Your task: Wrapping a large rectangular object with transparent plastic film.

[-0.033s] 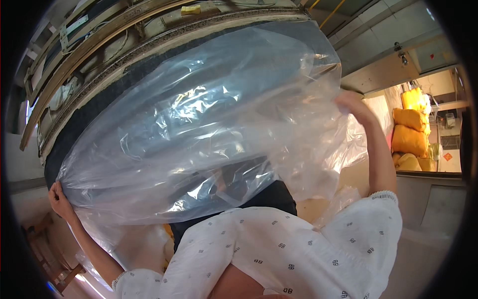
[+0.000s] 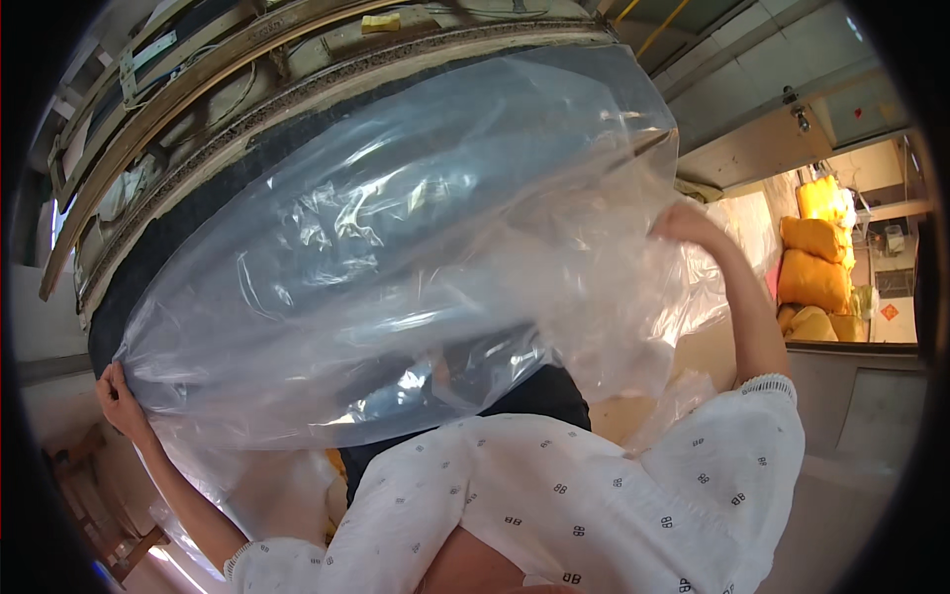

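A large clear plastic sheet (image 2: pixel 396 277) spreads in front of me, creased and shiny, over a dark surface (image 2: pixel 148 267) that shows along its far left edge. At the far left, my left hand (image 2: pixel 119 401) pinches the sheet's gathered corner, and folds fan out from those fingers. My right hand (image 2: pixel 685 226) is closed at the sheet's right edge, somewhat blurred, with its fingertips partly hidden. Between the hands the film hangs slack and wrinkled, its near edge reaching close to my body.
Long rails and a machine frame (image 2: pixel 178 109) run along the far side, with a small yellow block (image 2: pixel 380 23) on top. More crumpled clear plastic (image 2: pixel 722 257) lies at the right. Stacked yellow bundles (image 2: pixel 816 277) show through an opening beyond it.
My right hand has moved slightly left and nearer to me, and the sheet's folds have shifted. The left hand stays in place at its corner.
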`<state>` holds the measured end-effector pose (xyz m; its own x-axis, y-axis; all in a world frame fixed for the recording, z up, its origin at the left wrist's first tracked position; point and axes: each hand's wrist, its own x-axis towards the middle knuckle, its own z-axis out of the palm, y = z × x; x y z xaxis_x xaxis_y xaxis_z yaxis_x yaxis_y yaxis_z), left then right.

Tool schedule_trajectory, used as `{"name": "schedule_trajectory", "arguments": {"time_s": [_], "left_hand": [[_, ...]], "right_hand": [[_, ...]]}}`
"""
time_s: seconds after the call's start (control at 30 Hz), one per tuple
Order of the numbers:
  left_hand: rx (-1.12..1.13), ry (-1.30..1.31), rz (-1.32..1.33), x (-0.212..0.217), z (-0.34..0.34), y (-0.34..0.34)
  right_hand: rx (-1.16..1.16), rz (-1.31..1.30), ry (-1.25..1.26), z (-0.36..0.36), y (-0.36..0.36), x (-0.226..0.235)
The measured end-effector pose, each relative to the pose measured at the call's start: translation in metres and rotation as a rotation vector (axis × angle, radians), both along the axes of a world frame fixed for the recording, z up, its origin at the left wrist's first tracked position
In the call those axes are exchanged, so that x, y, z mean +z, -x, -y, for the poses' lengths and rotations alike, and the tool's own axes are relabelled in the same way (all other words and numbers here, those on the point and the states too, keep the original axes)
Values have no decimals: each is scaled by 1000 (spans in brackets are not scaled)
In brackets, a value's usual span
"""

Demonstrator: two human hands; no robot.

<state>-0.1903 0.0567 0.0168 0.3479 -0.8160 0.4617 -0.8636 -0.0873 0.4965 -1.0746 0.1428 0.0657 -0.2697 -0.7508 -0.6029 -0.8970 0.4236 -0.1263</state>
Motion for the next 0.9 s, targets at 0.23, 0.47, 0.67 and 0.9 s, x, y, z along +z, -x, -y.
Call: {"name": "schedule_trajectory", "arguments": {"time_s": [0.23, 0.47, 0.67, 0.9], "left_hand": [[8, 37, 17, 15, -7, 6], [-47, 13, -14, 15, -8, 20], [136, 70, 20, 44, -66, -82], [298, 24, 136, 129, -158, -55]], "right_hand": [[433, -524, 826, 55, -104, 42], [417, -204, 935, 156, -126, -23], [574, -88, 970, 163, -162, -32], [704, 25, 955, 133, -179, -17]]}}
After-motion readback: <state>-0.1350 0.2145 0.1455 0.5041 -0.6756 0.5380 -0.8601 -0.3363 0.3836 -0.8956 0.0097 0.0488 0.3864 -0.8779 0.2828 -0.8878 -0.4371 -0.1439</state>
